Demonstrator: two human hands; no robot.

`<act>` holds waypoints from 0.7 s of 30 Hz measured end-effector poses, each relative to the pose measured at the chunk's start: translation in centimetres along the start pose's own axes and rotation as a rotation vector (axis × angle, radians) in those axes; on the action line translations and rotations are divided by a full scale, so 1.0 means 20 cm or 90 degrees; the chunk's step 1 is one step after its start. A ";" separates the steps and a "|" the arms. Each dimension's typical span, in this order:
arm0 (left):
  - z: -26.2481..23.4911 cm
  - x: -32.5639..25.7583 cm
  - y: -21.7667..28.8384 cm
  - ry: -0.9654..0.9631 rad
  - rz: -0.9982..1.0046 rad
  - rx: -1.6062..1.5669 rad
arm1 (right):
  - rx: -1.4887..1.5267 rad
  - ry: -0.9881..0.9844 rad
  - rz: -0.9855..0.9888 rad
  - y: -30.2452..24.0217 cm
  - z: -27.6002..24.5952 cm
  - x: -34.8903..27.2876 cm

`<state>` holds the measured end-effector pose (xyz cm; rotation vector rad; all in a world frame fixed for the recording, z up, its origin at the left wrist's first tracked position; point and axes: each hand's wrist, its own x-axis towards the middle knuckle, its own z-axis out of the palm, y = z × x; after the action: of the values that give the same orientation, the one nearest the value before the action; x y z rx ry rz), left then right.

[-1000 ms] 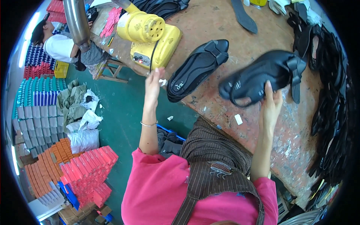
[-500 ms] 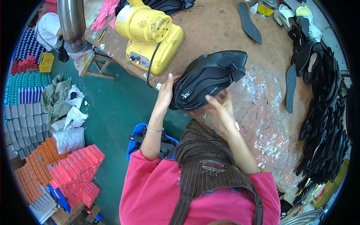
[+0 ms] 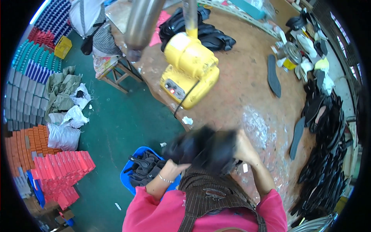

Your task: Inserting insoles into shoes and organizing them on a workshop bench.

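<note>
Close in front of my apron I hold black shoes (image 3: pixel 193 145), smeared by motion into two dark shapes side by side. My left hand (image 3: pixel 174 169) grips the left shape from below, its thumb pointing right. My right hand (image 3: pixel 246 149) is closed round the right side of the other dark shape (image 3: pixel 222 150), its fingertips partly hidden. Below and left of my left hand stands a blue basket (image 3: pixel 124 178) of dark grey and black shoe parts (image 3: pixel 145 166). The brown worktable (image 3: pixel 235 85) lies beyond and to the right of the shoes.
A yellow machine (image 3: pixel 191 71) with knobs and a cord stands on the table. Single dark soles (image 3: pixel 273 75) lie farther right, beside a long heap of black shoe uppers (image 3: pixel 324 154). A metal duct (image 3: pixel 143 27) hangs at the top. Stacked pink blocks (image 3: pixel 62 166) stand on the floor left.
My hands have drawn the shoes down toward my apron and turned them, so two dark shapes now show side by side. The view has shifted, showing more of the table's far side.
</note>
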<state>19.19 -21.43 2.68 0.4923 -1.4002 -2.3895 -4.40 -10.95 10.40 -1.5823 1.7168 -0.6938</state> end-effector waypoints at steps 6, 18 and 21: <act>-0.07 0.01 0.14 0.100 -0.205 -0.521 | -0.199 -0.070 -0.322 -0.31 0.08 0.31; -0.33 -0.10 0.39 0.378 0.020 -0.405 | 1.108 -0.094 0.380 -0.22 0.40 0.30; -0.30 0.03 0.49 0.396 0.203 -0.170 | 1.160 -0.109 0.330 -0.11 0.35 0.42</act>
<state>22.35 -30.94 8.49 0.7833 -0.8014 -1.8909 2.39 -19.06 6.68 0.0923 0.6158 -1.1857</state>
